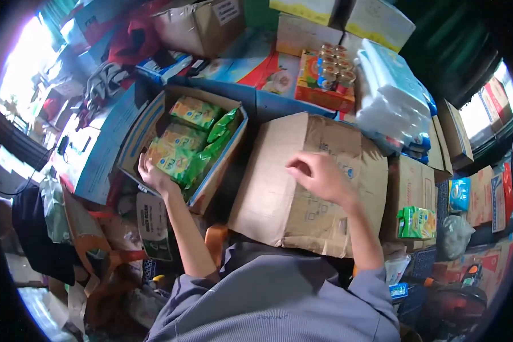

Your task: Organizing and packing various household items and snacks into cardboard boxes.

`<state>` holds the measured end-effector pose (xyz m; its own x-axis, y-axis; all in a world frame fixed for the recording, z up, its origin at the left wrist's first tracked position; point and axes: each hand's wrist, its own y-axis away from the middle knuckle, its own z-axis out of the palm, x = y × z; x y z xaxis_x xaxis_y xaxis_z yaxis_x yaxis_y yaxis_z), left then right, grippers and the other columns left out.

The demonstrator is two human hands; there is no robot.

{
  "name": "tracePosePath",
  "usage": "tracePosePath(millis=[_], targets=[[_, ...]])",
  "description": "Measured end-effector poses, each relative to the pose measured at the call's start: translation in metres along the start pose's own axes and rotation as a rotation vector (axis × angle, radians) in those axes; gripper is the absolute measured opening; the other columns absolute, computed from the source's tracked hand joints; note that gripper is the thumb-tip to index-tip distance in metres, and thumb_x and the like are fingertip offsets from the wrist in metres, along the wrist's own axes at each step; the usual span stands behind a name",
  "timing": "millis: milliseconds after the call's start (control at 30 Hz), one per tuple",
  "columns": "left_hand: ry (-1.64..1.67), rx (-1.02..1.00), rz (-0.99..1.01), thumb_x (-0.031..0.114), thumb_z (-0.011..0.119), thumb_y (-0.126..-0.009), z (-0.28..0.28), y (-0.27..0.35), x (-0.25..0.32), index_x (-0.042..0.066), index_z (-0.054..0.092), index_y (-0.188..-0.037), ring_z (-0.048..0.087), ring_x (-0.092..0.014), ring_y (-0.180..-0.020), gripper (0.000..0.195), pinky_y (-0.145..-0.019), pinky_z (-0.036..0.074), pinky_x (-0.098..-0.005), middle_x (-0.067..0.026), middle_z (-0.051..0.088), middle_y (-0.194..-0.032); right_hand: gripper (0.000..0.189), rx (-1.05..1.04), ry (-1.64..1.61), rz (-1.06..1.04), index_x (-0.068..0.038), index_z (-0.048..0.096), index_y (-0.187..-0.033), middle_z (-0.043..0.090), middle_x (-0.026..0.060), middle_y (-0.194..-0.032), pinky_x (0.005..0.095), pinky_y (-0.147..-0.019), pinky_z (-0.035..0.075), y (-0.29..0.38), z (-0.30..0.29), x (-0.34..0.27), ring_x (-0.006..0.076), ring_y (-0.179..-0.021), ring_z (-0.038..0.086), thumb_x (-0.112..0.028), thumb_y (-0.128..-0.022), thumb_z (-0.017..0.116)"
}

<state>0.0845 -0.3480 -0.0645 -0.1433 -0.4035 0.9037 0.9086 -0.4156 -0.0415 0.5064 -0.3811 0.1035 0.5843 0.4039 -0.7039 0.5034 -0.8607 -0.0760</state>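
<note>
An open cardboard carton (220, 188) with a blue-striped rim stands tilted at the left, holding several yellow-and-green packs (196, 112). My left hand (153, 172) is at its near left corner, fingers upright against the nearest yellow-and-green pack (171, 157); whether it grips that pack is hidden. Crumpled green plastic wrapping (209, 156) lies along the carton's right side. My right hand (318, 175) hovers or rests over a flattened brown cardboard sheet (267, 184) in front of me, its fingers curled in with nothing visible in them.
Behind stands a blue printed box (239, 64), with an orange box of capped jars (325, 92) on it. Plastic-wrapped packs (393, 94) are stacked at the right. A green pack (417, 222) lies by a brown carton (412, 184). An orange chair part (216, 243) is near my left arm.
</note>
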Motion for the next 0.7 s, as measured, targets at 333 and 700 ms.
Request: tracePosePath(millis=[333,700], targets=[[0.193,0.061,-0.578,0.022,0.046,-0.095,-0.013,-0.01,-0.022,-0.004,0.061,-0.119,0.068,-0.035,-0.108,0.039,-0.096,0.054,-0.0486,-0.0182,0.067,-0.121,0.041,-0.121,-0.037,-0.289,0.003,0.066,-0.118,0.071,0.0237,-0.112,0.0448,-0.095,0.054,-0.206,0.193,-0.005,0.037,-0.106,0.069,-0.027,-0.09,0.069],[0.023,-0.055,-0.796,0.044,0.055,-0.093,-0.055,-0.034,-0.033,0.006,0.05,-0.139,0.05,-0.032,-0.13,0.06,-0.11,0.031,-0.0641,-0.011,0.055,-0.137,0.047,-0.406,0.297,-0.016,-0.003,0.075,-0.116,0.068,0.0231,-0.126,0.0766,-0.117,0.007,-0.248,0.275,-0.052,0.0414,-0.133,0.054,-0.042,-0.097,0.055]])
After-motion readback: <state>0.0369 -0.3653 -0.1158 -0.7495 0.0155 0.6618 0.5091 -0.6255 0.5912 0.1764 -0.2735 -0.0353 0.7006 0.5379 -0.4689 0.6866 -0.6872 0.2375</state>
